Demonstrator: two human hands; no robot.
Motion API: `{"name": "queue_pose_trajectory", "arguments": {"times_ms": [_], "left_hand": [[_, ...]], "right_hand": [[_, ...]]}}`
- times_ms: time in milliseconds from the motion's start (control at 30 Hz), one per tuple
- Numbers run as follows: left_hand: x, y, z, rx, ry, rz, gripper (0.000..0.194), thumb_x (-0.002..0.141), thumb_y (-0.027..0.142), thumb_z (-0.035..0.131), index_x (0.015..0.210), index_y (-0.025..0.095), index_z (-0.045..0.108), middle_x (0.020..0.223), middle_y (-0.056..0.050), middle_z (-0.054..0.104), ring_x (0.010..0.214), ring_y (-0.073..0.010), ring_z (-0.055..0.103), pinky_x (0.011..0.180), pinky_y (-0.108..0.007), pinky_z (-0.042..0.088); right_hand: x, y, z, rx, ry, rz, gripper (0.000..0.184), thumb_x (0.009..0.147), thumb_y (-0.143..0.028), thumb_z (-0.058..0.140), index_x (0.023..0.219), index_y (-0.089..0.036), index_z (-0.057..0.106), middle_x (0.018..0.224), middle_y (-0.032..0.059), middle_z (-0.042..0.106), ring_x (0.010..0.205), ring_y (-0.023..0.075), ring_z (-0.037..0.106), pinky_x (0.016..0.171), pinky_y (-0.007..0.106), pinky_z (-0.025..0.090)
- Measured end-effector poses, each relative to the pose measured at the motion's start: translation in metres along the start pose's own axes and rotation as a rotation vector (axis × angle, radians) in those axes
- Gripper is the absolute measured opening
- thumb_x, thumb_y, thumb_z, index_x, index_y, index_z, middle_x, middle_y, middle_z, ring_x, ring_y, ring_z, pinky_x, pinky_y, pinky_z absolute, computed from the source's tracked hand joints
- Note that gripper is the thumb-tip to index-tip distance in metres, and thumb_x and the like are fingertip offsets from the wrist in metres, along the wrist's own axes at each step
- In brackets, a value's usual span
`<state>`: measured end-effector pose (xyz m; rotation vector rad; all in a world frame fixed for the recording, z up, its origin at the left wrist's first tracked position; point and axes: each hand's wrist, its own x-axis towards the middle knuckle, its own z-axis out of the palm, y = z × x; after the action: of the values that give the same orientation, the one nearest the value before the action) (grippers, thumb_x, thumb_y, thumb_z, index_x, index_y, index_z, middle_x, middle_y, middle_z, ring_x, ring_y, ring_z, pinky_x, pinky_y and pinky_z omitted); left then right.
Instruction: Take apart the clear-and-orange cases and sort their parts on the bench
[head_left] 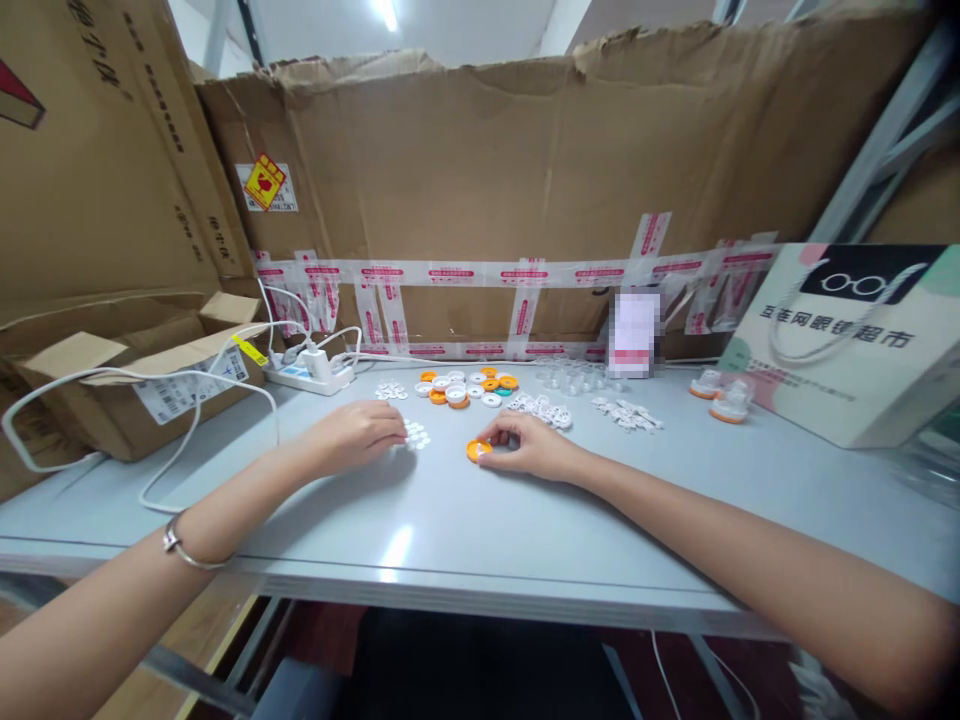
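Observation:
My right hand (529, 445) rests on the grey table (450, 540) with its fingertips pinched on an orange round cap (477, 450). My left hand (360, 432) lies curled on the table, its fingertips at a small cluster of white discs (417, 435); whether it grips one is hidden. Just beyond both hands sits a group of orange, white and one teal caps (469, 388). More small white parts (544, 408) lie to the right of that group.
A white power strip (311, 372) with cables sits at the back left beside an open cardboard box (142, 380). Clear small parts (574, 377), two assembled orange-based pieces (720, 395) and a printed paper bag (847, 340) stand at the right. Taped cardboard walls the back.

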<state>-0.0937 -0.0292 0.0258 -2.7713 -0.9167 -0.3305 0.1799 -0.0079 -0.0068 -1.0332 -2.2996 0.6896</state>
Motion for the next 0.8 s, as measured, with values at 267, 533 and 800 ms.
{"name": "queue_pose_trajectory", "arguments": {"times_ms": [267,533,800], "left_hand": [[0.072,0.044,0.003,-0.245,0.020,0.070,0.014,0.082,0.014,0.051,0.086,0.016,0.065,0.088,-0.006,0.061,0.083,-0.0159,0.055,0.075,-0.025,0.041],[0.062,0.026,0.020,-0.506,0.017,-0.078,0.024,0.077,0.034,0.059,0.094,0.017,0.061,0.088,-0.004,0.060,0.081,-0.0141,0.053,0.070,-0.024,0.040],[0.063,0.022,0.032,-0.536,-0.037,-0.173,0.042,0.069,0.043,0.065,0.099,0.016,0.059,0.089,-0.004,0.059,0.079,-0.0148,0.053,0.066,-0.024,0.041]], "right_hand": [[0.000,0.003,0.003,-0.032,0.005,-0.072,0.026,0.068,-0.041,0.062,0.083,-0.019,0.065,0.072,0.0006,0.056,0.070,0.0132,0.050,0.064,0.024,0.039],[0.000,0.002,0.001,-0.039,-0.024,-0.051,0.032,0.069,-0.036,0.061,0.097,-0.021,0.066,0.081,0.0023,0.057,0.073,0.0137,0.052,0.068,0.025,0.041],[0.001,0.009,0.003,0.094,-0.025,0.002,0.042,0.067,-0.035,0.064,0.104,-0.018,0.055,0.080,0.0007,0.057,0.074,0.0129,0.053,0.068,0.025,0.043]]}}
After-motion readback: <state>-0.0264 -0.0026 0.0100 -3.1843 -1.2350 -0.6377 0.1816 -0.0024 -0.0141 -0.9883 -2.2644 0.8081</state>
